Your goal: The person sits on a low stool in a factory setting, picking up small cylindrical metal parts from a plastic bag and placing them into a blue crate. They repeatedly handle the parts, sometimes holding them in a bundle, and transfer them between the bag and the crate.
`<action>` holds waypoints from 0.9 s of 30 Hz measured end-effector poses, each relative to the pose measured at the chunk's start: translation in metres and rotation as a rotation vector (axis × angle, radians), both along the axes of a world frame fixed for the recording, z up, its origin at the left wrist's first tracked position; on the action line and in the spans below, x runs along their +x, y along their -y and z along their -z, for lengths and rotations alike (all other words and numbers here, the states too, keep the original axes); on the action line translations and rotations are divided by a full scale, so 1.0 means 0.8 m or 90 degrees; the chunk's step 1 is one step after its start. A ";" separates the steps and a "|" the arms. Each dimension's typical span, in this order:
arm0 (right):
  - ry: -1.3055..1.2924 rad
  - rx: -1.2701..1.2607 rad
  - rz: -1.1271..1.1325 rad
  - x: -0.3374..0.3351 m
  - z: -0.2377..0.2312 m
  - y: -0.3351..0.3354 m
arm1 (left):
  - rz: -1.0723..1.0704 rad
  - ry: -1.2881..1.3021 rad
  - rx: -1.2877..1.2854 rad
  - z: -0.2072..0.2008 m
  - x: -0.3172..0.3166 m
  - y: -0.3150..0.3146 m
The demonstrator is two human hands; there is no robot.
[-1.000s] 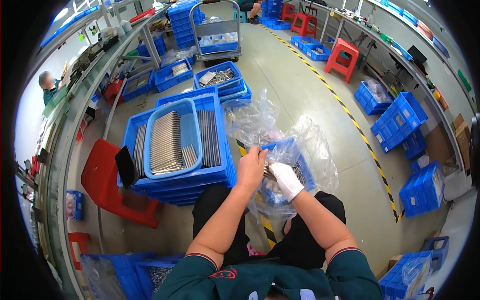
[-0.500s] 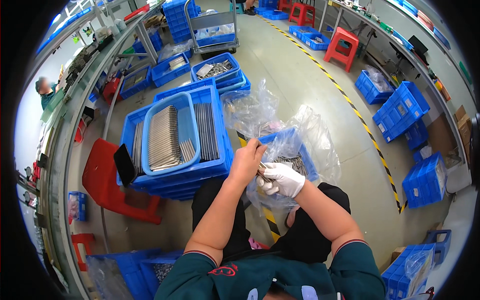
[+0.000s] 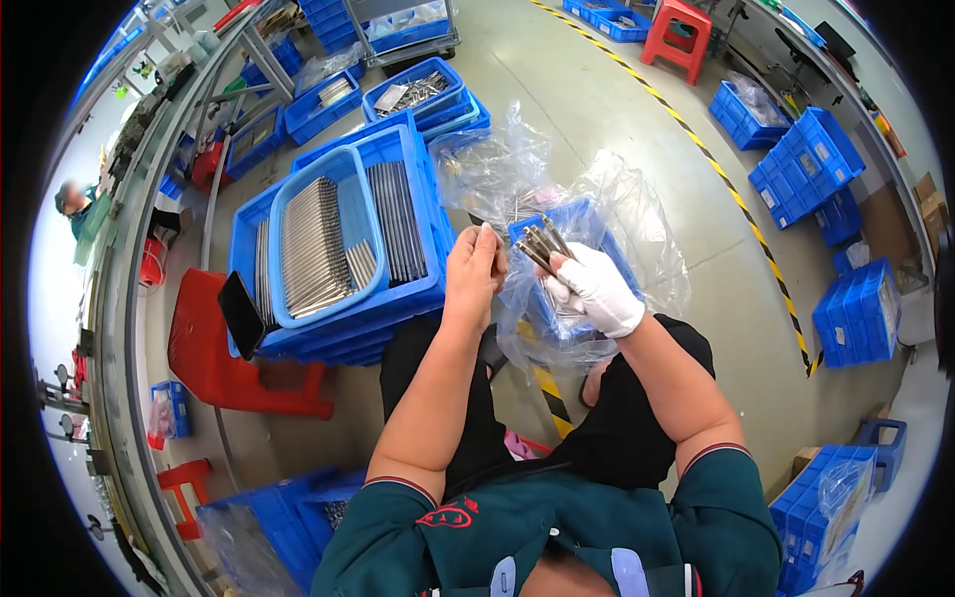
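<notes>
My right hand (image 3: 600, 292), in a white glove, is closed around a bundle of several slim metal rods (image 3: 542, 245), their ends fanning up and to the left. Bare and closed, my left hand (image 3: 475, 271) is raised just left of the bundle, apart from it; whatever it pinches, if anything, cannot be made out. Below the right hand stands a blue plastic crate (image 3: 624, 261) lined with clear plastic bag (image 3: 652, 214). To the left, a light-blue tray (image 3: 281, 254) of neatly lined-up metal rods (image 3: 318, 249) rests on a larger blue crate (image 3: 438, 264) with darker rods along its side.
A phone-like black slab (image 3: 241, 315) leans at the crate's near left corner, beside a red stool (image 3: 204, 348). Beyond is a light-blue bin (image 3: 453, 75) of loose metal parts. Stacked blue crates (image 3: 806, 179) and a yellow-black floor stripe (image 3: 726, 204) lie to the right.
My hands have drawn apart: the left moved slightly left and up, the right lifted rightward with the rods now fanned out. The whole view has shifted a little.
</notes>
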State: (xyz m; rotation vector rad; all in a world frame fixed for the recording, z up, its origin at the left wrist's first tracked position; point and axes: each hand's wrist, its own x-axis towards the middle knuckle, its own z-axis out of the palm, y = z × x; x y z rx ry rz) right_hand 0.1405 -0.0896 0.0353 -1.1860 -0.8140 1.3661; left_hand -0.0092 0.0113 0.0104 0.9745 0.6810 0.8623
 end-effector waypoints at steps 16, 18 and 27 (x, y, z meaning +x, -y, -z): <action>0.257 -0.016 0.062 -0.007 0.020 -0.003 | 0.043 0.196 -0.143 0.028 0.009 0.010; 0.278 -0.017 0.075 -0.008 0.023 -0.003 | 0.028 0.168 -0.127 0.028 0.010 0.011; 0.434 0.071 0.159 -0.008 0.036 -0.008 | 0.001 0.110 -0.071 0.020 0.015 0.022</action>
